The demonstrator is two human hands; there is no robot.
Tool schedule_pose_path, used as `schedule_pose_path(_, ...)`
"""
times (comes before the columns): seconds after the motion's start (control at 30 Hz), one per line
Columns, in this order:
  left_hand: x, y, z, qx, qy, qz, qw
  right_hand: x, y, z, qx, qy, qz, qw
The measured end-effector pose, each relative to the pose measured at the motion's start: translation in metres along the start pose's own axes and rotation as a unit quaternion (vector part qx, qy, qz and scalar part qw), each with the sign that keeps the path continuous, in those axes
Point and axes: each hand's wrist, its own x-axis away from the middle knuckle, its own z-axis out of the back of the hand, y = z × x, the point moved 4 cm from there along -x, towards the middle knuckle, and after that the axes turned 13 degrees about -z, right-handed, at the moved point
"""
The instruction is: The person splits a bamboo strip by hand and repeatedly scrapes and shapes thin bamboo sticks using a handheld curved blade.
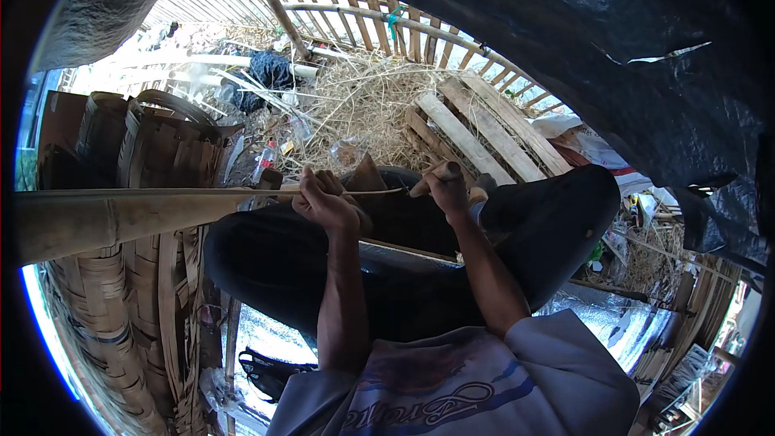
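In the head view my left hand (323,199) is closed, thumb uppermost, around a long thin bamboo strip (234,192). The strip runs in from the left, above a thick bamboo pole (121,220), and its thin end reaches past my left hand toward the right. My right hand (446,194) is wrapped around the stout wooden handle (419,187) of a tool, close to the strip's end. The tool's working part is too dark to make out. A pointed piece of wood (366,176) stands between my hands, over my crossed legs in dark trousers.
Woven bamboo baskets (173,145) stand at the left, with woven panels (97,331) below them. Dry straw and shavings (371,101), wooden slats (476,129) and a plastic bottle (265,160) lie ahead. A bamboo fence (379,20) and dark sheeting (646,24) surround the spot.
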Motion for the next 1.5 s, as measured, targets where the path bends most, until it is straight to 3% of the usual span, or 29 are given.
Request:
schedule_pose_path(0.1,0.002,0.002,0.0,-0.003,-0.004,-0.01,1.0,0.016,-0.023,0.0,-0.028,-0.028,0.046,0.998)
schedule_pose_path(0.23,0.002,-0.001,-0.001,0.0,0.016,-0.004,1.0,-0.003,0.014,-0.004,-0.026,-0.014,0.084,0.996)
schedule_pose_path(0.3,0.002,-0.003,0.0,0.002,0.029,0.006,1.0,-0.019,0.029,-0.012,0.02,0.019,0.208,0.978)
schedule_pose_path(0.33,0.001,-0.003,0.002,-0.001,0.045,0.017,0.999,-0.018,0.023,-0.009,0.019,0.018,0.21,0.977)
schedule_pose_path(0.4,0.001,-0.002,0.004,0.005,0.023,0.002,1.0,-0.014,0.017,-0.003,0.047,0.012,0.024,0.999)
schedule_pose_path(0.53,0.0,-0.002,0.006,0.026,0.007,-0.002,1.0,-0.001,0.011,-0.005,-0.024,-0.044,0.054,0.997)
schedule_pose_path(0.6,0.002,0.003,0.0,0.023,0.015,0.011,1.0,-0.002,0.013,-0.008,0.014,0.021,0.172,0.985)
schedule_pose_path(0.63,0.001,0.005,-0.004,0.024,0.022,0.014,0.999,-0.009,0.02,-0.007,0.014,0.023,0.175,0.984)
schedule_pose_path(0.73,0.0,0.001,0.002,0.021,0.007,0.004,1.0,-0.012,0.011,-0.011,0.081,0.055,0.17,0.981)
schedule_pose_path(0.8,-0.002,-0.001,0.005,0.006,0.013,0.004,1.0,0.0,-0.011,-0.006,0.029,-0.049,0.056,0.997)
schedule_pose_path(0.83,-0.002,-0.001,0.005,0.011,0.018,0.002,1.0,-0.002,-0.008,-0.005,0.032,-0.053,0.049,0.997)
schedule_pose_path(0.97,-0.001,-0.001,0.008,0.04,-0.022,0.003,0.999,-0.012,-0.006,-0.001,0.029,-0.101,0.119,0.987)
schedule_pose_path(1.03,-0.001,-0.003,0.013,0.019,-0.043,-0.012,0.999,-0.018,0.005,0.002,-0.031,-0.073,-0.022,0.997)
schedule_pose_path(1.07,-0.002,-0.004,0.014,0.016,-0.045,-0.017,0.999,-0.029,0.014,0.004,-0.032,-0.092,-0.031,0.995)
schedule_pose_path(1.2,-0.005,-0.004,0.004,0.057,-0.053,0.0,0.997,-0.015,-0.023,0.014,0.002,-0.121,-0.008,0.993)
schedule_pose_path(1.27,-0.001,-0.003,0.003,0.055,-0.062,-0.004,0.997,0.002,-0.04,0.008,0.066,-0.127,0.084,0.986)
schedule_pose_path(1.37,0.002,-0.005,0.005,0.078,-0.074,0.008,0.994,0.015,-0.045,-0.001,0.005,-0.14,0.105,0.985)
schedule_pose_path(1.43,0.006,-0.002,0.0,0.086,-0.058,0.028,0.994,-0.003,-0.012,-0.003,0.019,-0.124,0.084,0.989)
schedule_pose_path(1.5,0.004,0.001,-0.006,0.065,-0.06,0.014,0.996,-0.02,0.005,-0.005,0.224,-0.017,0.108,0.968)
